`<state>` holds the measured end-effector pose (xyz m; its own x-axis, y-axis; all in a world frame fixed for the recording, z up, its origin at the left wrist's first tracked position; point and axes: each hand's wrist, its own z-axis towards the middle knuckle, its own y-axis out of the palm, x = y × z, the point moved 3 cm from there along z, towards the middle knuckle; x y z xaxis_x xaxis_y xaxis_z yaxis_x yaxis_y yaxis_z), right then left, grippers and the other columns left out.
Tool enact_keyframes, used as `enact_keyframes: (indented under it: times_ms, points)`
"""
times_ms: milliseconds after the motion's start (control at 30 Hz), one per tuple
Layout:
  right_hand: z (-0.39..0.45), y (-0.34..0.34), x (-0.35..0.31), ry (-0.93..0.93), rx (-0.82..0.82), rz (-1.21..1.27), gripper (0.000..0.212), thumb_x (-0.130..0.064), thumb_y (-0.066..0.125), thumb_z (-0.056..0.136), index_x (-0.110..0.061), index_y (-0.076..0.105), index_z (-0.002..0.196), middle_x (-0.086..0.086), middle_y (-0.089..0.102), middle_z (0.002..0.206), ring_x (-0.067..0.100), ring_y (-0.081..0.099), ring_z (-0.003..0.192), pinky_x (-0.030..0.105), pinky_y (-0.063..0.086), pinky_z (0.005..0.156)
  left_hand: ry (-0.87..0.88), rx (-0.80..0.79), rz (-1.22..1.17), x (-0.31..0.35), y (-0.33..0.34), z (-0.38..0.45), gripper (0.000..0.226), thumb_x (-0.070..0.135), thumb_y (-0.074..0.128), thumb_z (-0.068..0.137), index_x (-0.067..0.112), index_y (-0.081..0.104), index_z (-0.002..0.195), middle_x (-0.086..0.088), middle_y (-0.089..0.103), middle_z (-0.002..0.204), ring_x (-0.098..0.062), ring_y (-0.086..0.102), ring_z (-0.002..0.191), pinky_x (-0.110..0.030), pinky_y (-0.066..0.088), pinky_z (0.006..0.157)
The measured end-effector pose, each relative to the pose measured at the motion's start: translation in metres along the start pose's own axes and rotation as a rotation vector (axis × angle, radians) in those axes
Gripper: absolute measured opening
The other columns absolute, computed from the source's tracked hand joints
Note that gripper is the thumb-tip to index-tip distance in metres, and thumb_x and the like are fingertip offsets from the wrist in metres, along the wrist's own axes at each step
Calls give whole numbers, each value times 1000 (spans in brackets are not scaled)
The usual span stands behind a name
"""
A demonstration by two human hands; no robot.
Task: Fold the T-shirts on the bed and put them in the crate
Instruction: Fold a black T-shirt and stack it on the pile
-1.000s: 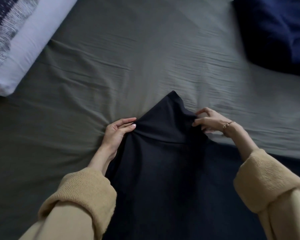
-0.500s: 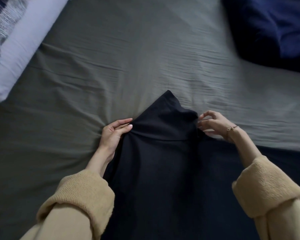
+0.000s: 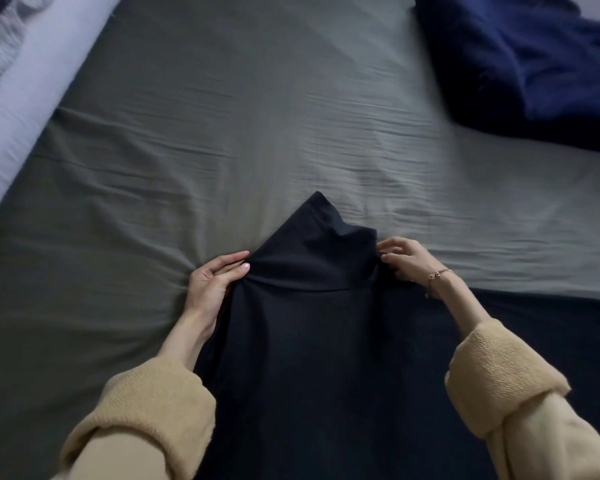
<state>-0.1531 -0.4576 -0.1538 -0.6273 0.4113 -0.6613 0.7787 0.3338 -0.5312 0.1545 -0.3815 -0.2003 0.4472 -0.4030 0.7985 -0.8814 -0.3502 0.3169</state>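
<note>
Covering nearly the whole view, the bed (image 3: 291,116) wears a grey-green sheet, creased in long ripples that gather toward the left hand (image 3: 211,285). A black T-shirt (image 3: 312,358) lies on it at 6 o'clock, its far end rising to a point near the centre. The left hand's grip pinches the shirt's left edge between thumb and straight fingers. The right hand (image 3: 406,258), with a thin bracelet (image 3: 438,274) at the wrist, curls its fingers round the cloth on the right side. Both arms wear tan sleeves (image 3: 153,407) rolled at the cuff. A pale pillow (image 3: 21,109) lies at 10 o'clock, and a crumpled navy garment (image 3: 527,60) sits at 2 o'clock, well apart from the black shirt.
</note>
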Motion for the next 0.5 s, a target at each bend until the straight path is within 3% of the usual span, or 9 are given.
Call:
enact_keyframes:
  times_ms: [100,200,233,300,400,500]
  points:
    - [5,4,-6,2,22,-58,17,-20,70,83,-17,61,97,-2,63,84,1,49,58,10,36,40,0,1,0,0,0,0,24,-3,62,83,14,70,98,1,74,86,-10,66,88,-18,50,89]
    - [10,1,-2,-26,116,-136,16,-16,70,83,-10,67,98,0,62,79,-3,51,47,6,34,37,-1,-2,-7,0,0,0,24,-4,61,83,13,69,98,2,74,84,-6,67,84,-15,52,82]
    - [11,0,3,-16,151,-158,17,-15,67,85,-7,68,100,-1,60,76,-3,52,51,6,35,38,0,-5,-12,0,0,0,24,-4,61,83,13,69,98,2,74,83,-5,67,82,-13,53,79]
    - [10,-1,10,20,211,-206,21,-16,64,87,-4,68,104,1,58,81,9,53,74,7,38,46,3,-10,-16,0,1,0,24,-4,60,83,13,69,98,2,74,82,-4,68,80,-12,53,74]
    - [11,1,10,48,307,-178,22,-10,57,88,-1,64,107,7,63,92,18,55,86,13,42,57,4,-9,-17,1,1,0,24,-4,60,84,13,69,98,1,74,82,-4,68,78,-11,52,70]
    - [0,7,-15,-91,525,-210,19,-1,55,83,2,60,101,18,62,103,31,58,96,32,43,83,-15,-14,-19,5,4,-2,21,-1,60,85,14,69,97,1,73,82,-5,68,77,-12,53,69]
